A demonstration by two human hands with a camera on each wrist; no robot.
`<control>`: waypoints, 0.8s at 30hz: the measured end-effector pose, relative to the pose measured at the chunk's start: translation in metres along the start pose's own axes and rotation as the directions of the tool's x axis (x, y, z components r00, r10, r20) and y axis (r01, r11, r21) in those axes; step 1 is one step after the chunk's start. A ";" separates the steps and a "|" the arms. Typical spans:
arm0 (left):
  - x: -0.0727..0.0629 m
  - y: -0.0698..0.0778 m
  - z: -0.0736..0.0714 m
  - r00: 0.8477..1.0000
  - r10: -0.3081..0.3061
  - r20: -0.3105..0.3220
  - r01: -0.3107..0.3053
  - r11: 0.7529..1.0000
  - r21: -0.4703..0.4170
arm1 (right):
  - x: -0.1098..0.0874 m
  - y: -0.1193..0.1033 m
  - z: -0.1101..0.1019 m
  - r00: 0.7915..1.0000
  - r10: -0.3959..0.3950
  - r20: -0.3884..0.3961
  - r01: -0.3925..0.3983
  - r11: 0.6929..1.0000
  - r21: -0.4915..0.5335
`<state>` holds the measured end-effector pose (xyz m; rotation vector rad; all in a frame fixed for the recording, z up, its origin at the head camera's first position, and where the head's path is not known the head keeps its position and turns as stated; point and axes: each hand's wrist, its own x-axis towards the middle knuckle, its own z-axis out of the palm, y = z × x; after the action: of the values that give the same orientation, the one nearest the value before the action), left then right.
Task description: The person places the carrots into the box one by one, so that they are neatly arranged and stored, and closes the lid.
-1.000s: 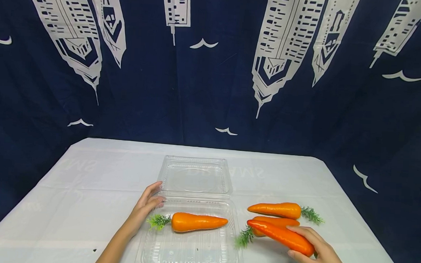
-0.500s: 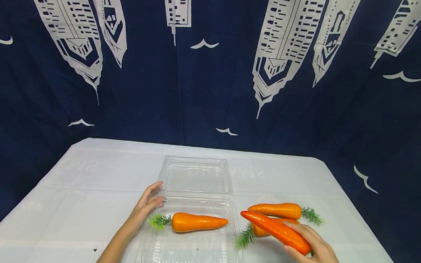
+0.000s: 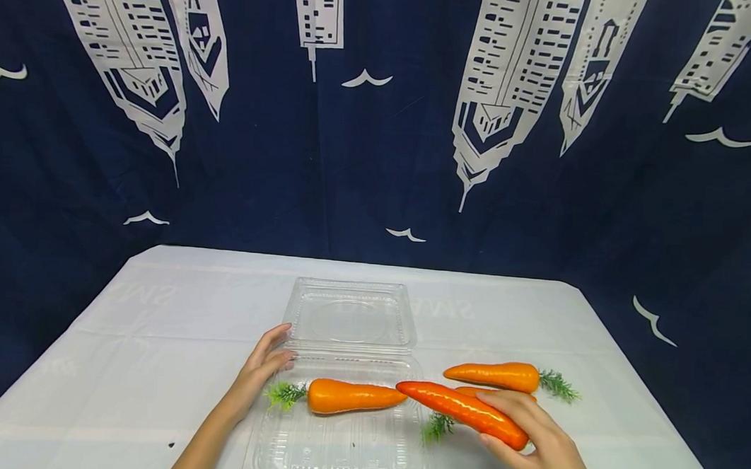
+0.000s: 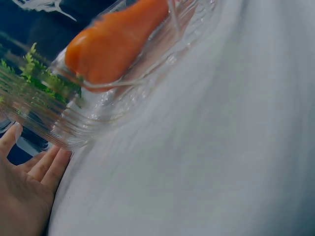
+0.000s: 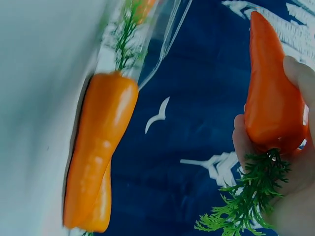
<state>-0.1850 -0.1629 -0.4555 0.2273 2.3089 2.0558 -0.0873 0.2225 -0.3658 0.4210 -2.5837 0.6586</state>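
Observation:
My right hand (image 3: 533, 434) grips a reddish-orange carrot (image 3: 462, 407) by its thick end, the tip pointing left over the right edge of a clear plastic container (image 3: 338, 456). Green leaves (image 5: 251, 189) hang from that carrot's top in the right wrist view. Inside the container lies another orange carrot (image 3: 344, 397), its leaves to the left. At the container's left side, my left hand (image 3: 263, 363) touches the edge near the hinge; its fingers (image 4: 55, 167) look fairly straight against the wall. The hinged lid (image 3: 352, 318) lies folded back, away from me.
Two more carrots lie on the white table (image 3: 150, 393) right of the container. The farther carrot (image 3: 498, 375) has leaves pointing right; the nearer carrot (image 5: 103, 142) is partly hidden behind the held one in the head view. A dark blue printed cloth (image 3: 379, 157) hangs behind.
My right hand has moved left with the carrot, from above the loose carrots toward the container's right edge. My left hand and the container have stayed put.

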 end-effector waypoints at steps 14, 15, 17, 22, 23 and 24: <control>-0.001 0.001 0.001 1.000 -0.004 -0.003 0.004 1.000 -0.019 | 0.012 -0.034 0.017 0.992 -0.108 0.072 0.108 0.994 0.005; -0.001 0.001 0.001 1.000 -0.004 -0.002 0.004 1.000 -0.017 | 0.013 -0.037 0.018 0.989 -0.117 0.086 0.117 0.993 0.007; -0.002 0.001 0.001 1.000 -0.004 -0.002 0.004 1.000 -0.019 | 0.015 -0.041 0.022 0.983 -0.151 0.105 0.151 0.988 0.011; -0.002 0.001 0.001 1.000 -0.007 -0.001 0.007 1.000 -0.027 | 0.020 -0.049 0.036 0.961 -0.255 0.111 0.252 0.967 0.038; -0.002 0.002 0.002 1.000 -0.007 -0.003 0.007 1.000 -0.027 | 0.022 -0.050 0.038 0.957 -0.264 0.118 0.261 0.965 0.043; -0.002 0.002 0.002 1.000 -0.008 -0.005 0.008 1.000 -0.025 | 0.023 -0.052 0.041 0.954 -0.273 0.128 0.269 0.962 0.045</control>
<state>-0.1825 -0.1610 -0.4539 0.2118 2.2812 2.0823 -0.1010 0.1541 -0.3675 0.8377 -2.5741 0.5859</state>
